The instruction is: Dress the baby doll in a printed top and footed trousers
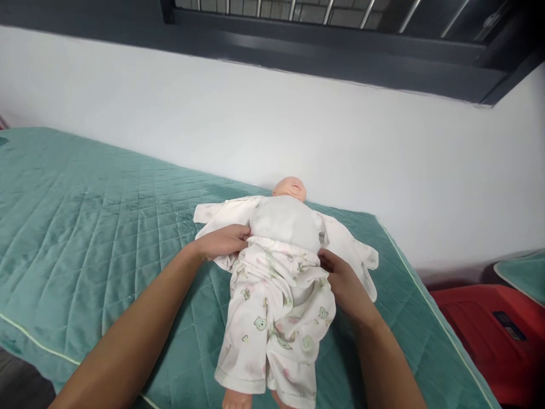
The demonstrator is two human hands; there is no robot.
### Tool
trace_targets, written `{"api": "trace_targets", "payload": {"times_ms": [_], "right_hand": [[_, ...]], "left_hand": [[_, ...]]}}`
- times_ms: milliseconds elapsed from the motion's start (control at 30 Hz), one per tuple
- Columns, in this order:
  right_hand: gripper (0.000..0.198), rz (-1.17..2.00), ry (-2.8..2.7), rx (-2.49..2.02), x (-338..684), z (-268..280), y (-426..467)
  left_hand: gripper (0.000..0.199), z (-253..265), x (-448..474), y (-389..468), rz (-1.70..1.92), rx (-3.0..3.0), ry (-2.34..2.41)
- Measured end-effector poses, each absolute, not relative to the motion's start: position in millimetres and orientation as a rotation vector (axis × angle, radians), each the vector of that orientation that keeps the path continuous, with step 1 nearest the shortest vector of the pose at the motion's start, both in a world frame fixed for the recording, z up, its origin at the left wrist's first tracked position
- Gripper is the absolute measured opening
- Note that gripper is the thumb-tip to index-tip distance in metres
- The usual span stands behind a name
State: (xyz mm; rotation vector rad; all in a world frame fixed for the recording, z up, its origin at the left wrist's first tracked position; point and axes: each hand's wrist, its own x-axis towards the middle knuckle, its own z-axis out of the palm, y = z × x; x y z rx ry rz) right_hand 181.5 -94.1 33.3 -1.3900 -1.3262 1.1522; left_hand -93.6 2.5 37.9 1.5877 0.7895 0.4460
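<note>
- Now we look down at a baby doll with a bare pale head (289,188) that lies on its back on a teal quilted velvet bed cover (97,216), its head pointing away from us.
- Our left hand (223,241) is closed on the waistband of the white cotton trousers with small green animal prints (276,307), at the doll's hip on that side, and the fingers are curled into the cloth.
- Our right hand (343,281) grips the same waistband at the opposite hip; the fingertips are tucked under the fabric, so we see only the back of the hand.
- The trousers cover the legs and reach the waist, between our two hands, and two bare feet show at the hems, close to us.
- Beyond both hands an open white long-sleeved jacket (353,247) is spread flat under the doll, one sleeve to each side, and the soft grey cloth body (287,221) lies uncovered.
- What could go wrong, in our judgement: if one hand pulls harder than the other, the waistband may sit crooked or the light doll may slide over the smooth velvet.
- The jacket hem lies just under our left fingers, so it could be caught together with the waistband and get bunched.
- To the outside of our right hand the bed edge with pale piping is near, and below it stands a red plastic object (485,329); the room there is small.
- To the outside of our left hand the cover goes on wide, and past the doll's head a white wall (298,125) closes the space.
</note>
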Motion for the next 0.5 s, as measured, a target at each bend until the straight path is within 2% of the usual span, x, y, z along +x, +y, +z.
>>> {"api": "trace_targets", "payload": {"times_ms": [233, 400, 500], "right_hand": [[0.033, 1.249, -1.222, -1.224, 186, 32, -98], [0.034, 1.286, -1.237, -1.237, 189, 33, -98], [0.029, 1.221, -1.234, -1.290, 193, 29, -95]], "left_hand": [[0.026, 27, -93, 5, 0.618, 1.349, 0.634], [0.023, 21, -92, 7, 0.606, 1.329, 0.633], [0.022, 22, -91, 7, 0.583, 1.354, 0.651]]}}
